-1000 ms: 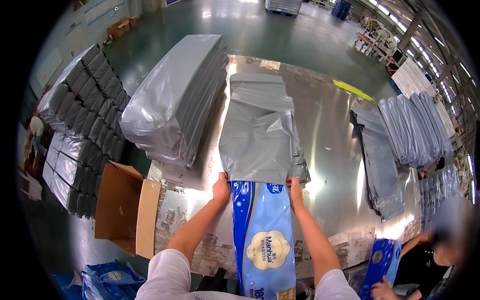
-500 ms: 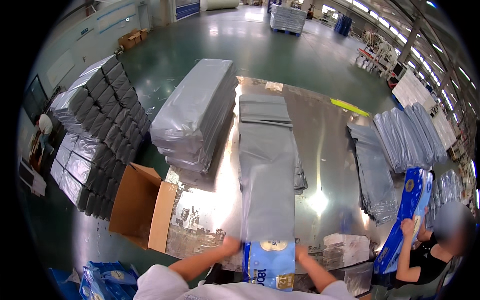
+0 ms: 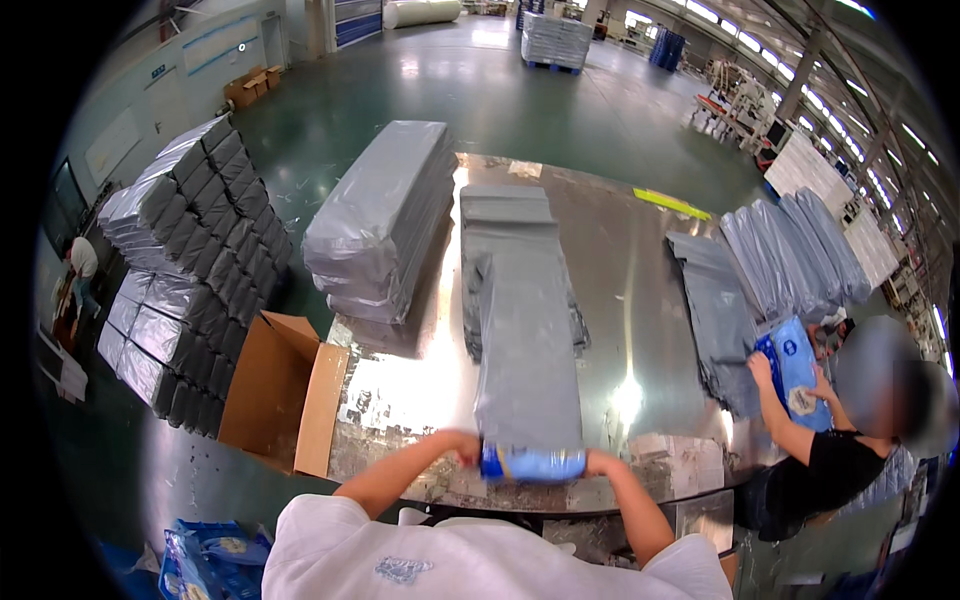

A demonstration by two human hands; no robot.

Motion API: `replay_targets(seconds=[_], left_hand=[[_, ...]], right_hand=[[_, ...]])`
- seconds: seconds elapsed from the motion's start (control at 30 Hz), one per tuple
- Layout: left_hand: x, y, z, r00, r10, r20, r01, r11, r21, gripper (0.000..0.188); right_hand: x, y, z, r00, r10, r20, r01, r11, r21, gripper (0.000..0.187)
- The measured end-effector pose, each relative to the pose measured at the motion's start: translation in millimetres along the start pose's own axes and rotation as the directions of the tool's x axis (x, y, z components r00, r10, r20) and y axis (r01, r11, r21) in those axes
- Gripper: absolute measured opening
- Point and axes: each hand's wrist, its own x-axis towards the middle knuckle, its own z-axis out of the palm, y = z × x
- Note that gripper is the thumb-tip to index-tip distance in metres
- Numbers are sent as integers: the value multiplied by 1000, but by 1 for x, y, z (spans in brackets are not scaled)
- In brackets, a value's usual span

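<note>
A long grey plastic bag (image 3: 528,370) lies lengthwise on the metal table in front of me. A blue printed pack (image 3: 535,465) is mostly inside it, and only its near end shows at the bag's mouth. At the left edge of that mouth, my left hand (image 3: 462,447) is closed on the bag, slightly blurred. Opposite it, my right hand (image 3: 597,463) grips the right edge; its fingertips are partly hidden. More flat grey bags (image 3: 508,207) lie beneath and beyond this one.
Wrapped grey bundles (image 3: 380,210) stand at the table's left, beside an open cardboard box (image 3: 270,390). To the right, a co-worker (image 3: 850,480) handles another blue pack (image 3: 792,370) near flat grey bags (image 3: 715,300). A white stack (image 3: 680,465) sits by the front edge.
The blue pack has gone farther into the grey bag, leaving just its end visible. Both my hands have moved away from my body. The co-worker's pack has shifted and tilted.
</note>
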Motion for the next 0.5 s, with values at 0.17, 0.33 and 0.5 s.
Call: replay_targets(seconds=[0.17, 0.33, 0.5], left_hand=[[-70, 43, 28, 969, -170, -177, 123, 960, -251, 25], [-92, 27, 97, 949, -268, -166, 274, 962, 10, 28], [-53, 125, 31, 754, -50, -655, -71, 985, -158, 23]], right_hand=[[-61, -17, 61, 932, 334, -140, -112, 634, 765, 43], [-59, 0, 132, 877, 428, -217, -228, 770, 596, 41], [-34, -45, 95, 755, 465, -462, 76, 638, 766, 32]])
